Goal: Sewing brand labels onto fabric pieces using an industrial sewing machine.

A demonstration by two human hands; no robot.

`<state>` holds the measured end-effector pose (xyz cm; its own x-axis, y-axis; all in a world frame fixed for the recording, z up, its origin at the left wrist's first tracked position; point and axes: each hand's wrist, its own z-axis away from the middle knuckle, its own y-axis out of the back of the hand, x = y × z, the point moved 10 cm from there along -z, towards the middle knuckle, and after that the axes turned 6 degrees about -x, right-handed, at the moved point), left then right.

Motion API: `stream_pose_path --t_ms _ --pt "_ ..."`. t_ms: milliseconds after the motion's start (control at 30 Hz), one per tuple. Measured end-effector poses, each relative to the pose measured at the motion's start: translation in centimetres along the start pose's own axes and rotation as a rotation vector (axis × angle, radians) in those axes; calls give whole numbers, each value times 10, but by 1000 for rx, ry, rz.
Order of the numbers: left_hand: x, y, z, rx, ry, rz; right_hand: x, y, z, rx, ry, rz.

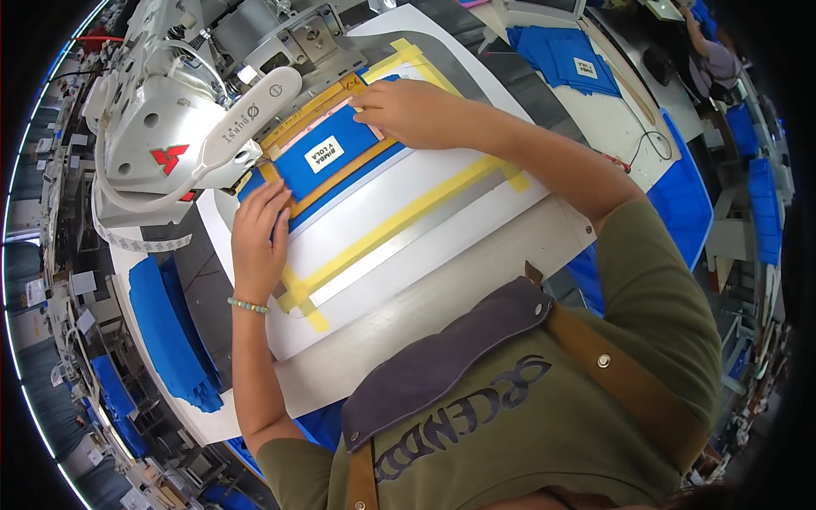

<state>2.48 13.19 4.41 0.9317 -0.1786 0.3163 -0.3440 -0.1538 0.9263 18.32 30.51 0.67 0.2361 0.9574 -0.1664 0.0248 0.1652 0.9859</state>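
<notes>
A tan frame (350, 172) lies under the head of a white sewing machine, with blue fabric (349, 140) inside it. A white printed label (324, 155) sits on the fabric's middle. At the frame's left end rests my left hand (261, 225), its fingers stretched out over the corner and the thumb apart. My right hand (410, 112) is bent over the right end, fingertips on the frame and fabric edge; its thumb is mostly hidden. More blue fabric shows beneath the frame's near side.
The sewing machine (161, 127) stands at the far left. Yellow tape (387, 234) marks a rectangle on the white work surface (408, 280). Blue fabric stacks lie at left (170, 336) and far right (565, 59). A blue bin (684, 187) stands right; another person (714, 64) is beyond.
</notes>
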Motion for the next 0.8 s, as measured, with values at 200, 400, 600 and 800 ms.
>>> stream_pose_path --t_ms 200,400,600,800 --pt "40 -33 -40 -89 -92 -62 -16 6 11 308 89 131" --pt "43 -40 -43 -150 -95 -48 -19 3 6 283 99 148" --pt "42 -39 -41 -138 -112 -34 -25 8 6 308 88 187" --pt "40 -31 -43 -83 -91 -28 -28 10 -1 242 108 172"
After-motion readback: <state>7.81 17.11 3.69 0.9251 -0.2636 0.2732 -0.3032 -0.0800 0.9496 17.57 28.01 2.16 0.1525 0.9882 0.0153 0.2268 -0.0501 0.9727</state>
